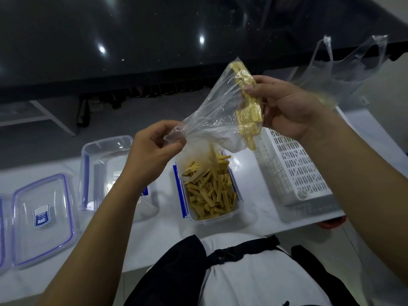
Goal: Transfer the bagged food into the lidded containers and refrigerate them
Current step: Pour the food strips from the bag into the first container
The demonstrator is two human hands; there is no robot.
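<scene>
The left hand (152, 149) pinches the bag (212, 111) corner while the right hand (284, 107) grips the sticks (247, 115) through the plastic, tilting them toward the open container (209, 195) below.

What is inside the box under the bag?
The container holds yellow food sticks. The bag hides its far end, so what lies there cannot be seen.

White counter (254, 221), glossy black surface (132, 36) reflecting ceiling lights
</scene>
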